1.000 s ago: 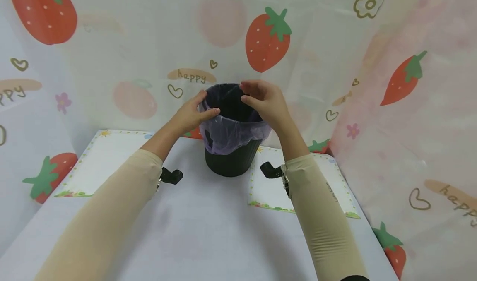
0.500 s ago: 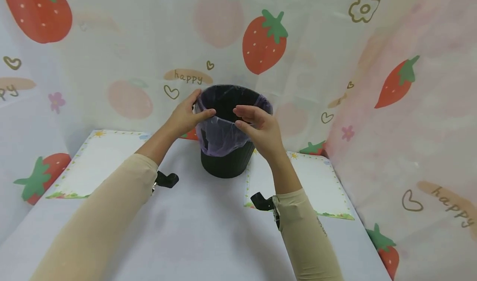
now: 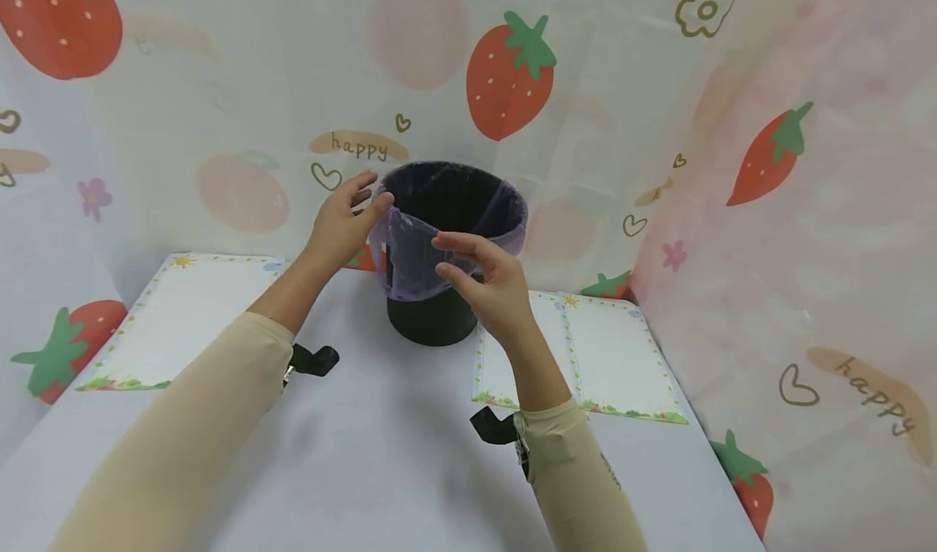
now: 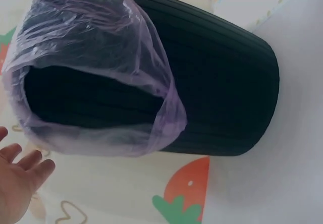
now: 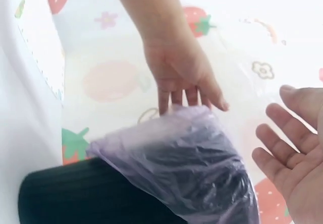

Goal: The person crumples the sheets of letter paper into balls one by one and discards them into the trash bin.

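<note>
A black trash bin [image 3: 432,320] stands upright on the white table, lined with a thin purple trash bag [image 3: 420,263] folded over its rim. The bag's overhang drapes unevenly, and an oval gap in it bares the dark bin wall in the left wrist view. My left hand [image 3: 342,220] is beside the rim on the left, fingers loosely spread; in the left wrist view they look apart from the bag. In front of the bin's right side is my right hand [image 3: 494,284], fingers loosely extended and gripping nothing. The right wrist view shows this hand [image 5: 298,158] clear of the bag.
White sheets with decorated borders lie on both sides: one sheet [image 3: 193,316] at left, another sheet [image 3: 622,357] at right. Behind the bin rises a strawberry-printed backdrop [image 3: 512,80]. Black wrist cameras [image 3: 316,360] jut inward from both forearms.
My right hand has come down from the bin's right rim to in front of it. My left hand has drawn slightly off the left rim. The head view has shifted a little.
</note>
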The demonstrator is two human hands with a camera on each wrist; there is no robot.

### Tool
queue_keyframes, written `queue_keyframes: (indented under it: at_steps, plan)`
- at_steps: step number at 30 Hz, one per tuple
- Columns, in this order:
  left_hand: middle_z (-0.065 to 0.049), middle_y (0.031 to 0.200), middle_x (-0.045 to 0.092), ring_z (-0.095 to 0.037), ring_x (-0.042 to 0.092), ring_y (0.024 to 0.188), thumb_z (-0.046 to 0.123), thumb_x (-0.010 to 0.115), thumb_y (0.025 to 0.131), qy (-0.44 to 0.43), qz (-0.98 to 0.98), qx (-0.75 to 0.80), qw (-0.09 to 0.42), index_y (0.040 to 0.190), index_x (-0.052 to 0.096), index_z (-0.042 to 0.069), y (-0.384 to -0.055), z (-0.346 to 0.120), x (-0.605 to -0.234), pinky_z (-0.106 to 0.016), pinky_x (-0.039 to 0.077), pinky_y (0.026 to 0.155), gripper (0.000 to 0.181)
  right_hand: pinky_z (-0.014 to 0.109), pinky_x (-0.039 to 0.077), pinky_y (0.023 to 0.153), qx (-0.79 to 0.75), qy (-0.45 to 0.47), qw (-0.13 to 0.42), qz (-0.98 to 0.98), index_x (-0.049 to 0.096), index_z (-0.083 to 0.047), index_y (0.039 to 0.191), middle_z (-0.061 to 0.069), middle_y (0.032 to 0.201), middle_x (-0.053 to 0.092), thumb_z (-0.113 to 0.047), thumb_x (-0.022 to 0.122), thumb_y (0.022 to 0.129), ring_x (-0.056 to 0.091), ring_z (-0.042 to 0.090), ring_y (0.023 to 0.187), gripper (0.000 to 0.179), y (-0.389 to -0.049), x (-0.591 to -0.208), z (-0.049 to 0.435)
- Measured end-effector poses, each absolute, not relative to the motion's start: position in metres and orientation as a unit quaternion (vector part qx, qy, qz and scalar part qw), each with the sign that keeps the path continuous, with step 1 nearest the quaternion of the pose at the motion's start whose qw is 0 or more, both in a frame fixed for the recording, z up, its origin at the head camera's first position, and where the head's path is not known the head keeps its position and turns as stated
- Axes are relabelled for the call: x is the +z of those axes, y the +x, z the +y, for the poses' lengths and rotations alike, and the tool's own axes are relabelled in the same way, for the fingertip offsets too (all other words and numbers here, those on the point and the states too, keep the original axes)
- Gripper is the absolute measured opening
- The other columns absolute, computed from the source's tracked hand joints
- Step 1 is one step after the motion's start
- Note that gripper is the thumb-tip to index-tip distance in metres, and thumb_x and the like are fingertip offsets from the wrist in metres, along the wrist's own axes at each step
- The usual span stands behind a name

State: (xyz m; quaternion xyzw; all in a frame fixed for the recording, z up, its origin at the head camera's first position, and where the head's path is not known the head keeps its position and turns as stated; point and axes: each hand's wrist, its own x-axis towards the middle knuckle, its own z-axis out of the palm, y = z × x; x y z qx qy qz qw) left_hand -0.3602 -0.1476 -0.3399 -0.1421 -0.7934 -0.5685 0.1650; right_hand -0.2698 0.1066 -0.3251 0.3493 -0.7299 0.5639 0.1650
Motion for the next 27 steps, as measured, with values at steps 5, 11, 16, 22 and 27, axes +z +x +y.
queue_keyframes:
  at_steps: [5, 11, 16, 22, 27]
  plan:
    - [-0.005, 0.162, 0.041, -0.027, 0.042, 0.147, 0.047, 0.066, 0.098, -0.135, -0.810, -0.548, 0.159, 0.157, 0.042, 0.014, -0.342, -0.164, -0.342, -0.047, 0.039, 0.118, 0.071, 0.037, 0.045, 0.112, 0.569, 0.354, 0.152, -0.726, 0.070, -0.005, 0.126, 0.009, 0.126, 0.072, -0.005, 0.075, 0.093, 0.065, 0.019, 0.122, 0.033, -0.260, -0.336, 0.100]
    - [-0.007, 0.160, 0.044, -0.029, 0.045, 0.145, 0.039, 0.066, 0.101, -0.135, -0.821, -0.534, 0.151, 0.155, 0.045, 0.013, -0.310, -0.189, -0.347, -0.048, 0.042, 0.115, 0.064, 0.037, 0.046, 0.111, 0.557, 0.356, 0.150, -0.735, 0.070, -0.009, 0.126, 0.005, 0.126, 0.072, -0.008, 0.074, 0.095, 0.063, 0.017, 0.123, 0.031, -0.252, -0.347, 0.093]
    - [-0.009, 0.157, 0.048, -0.033, 0.049, 0.142, 0.038, 0.067, 0.100, -0.122, -0.834, -0.517, 0.151, 0.152, 0.048, 0.012, -0.281, -0.213, -0.354, -0.050, 0.043, 0.113, 0.061, 0.036, 0.047, 0.111, 0.553, 0.360, 0.138, -0.739, 0.070, -0.011, 0.126, 0.003, 0.127, 0.072, -0.010, 0.074, 0.095, 0.062, 0.014, 0.124, 0.031, -0.248, -0.359, 0.085]
    - [-0.011, 0.156, 0.048, -0.034, 0.048, 0.141, 0.038, 0.066, 0.101, -0.096, -0.862, -0.474, 0.149, 0.152, 0.048, 0.012, -0.250, -0.250, -0.376, -0.027, 0.045, 0.111, 0.061, 0.037, 0.047, 0.111, 0.548, 0.358, 0.118, -0.747, 0.070, -0.012, 0.127, 0.001, 0.126, 0.072, -0.011, 0.074, 0.095, 0.063, 0.012, 0.123, 0.032, -0.245, -0.379, 0.078]
    - [-0.019, 0.153, 0.050, -0.043, 0.049, 0.137, 0.037, 0.067, 0.100, -0.078, -0.887, -0.428, 0.157, 0.153, 0.047, 0.011, -0.236, -0.284, -0.403, 0.004, 0.037, 0.088, 0.062, 0.039, 0.047, 0.111, 0.548, 0.346, 0.100, -0.755, 0.071, -0.014, 0.127, 0.000, 0.126, 0.072, -0.013, 0.075, 0.095, 0.062, 0.013, 0.124, 0.032, -0.244, -0.393, 0.073]
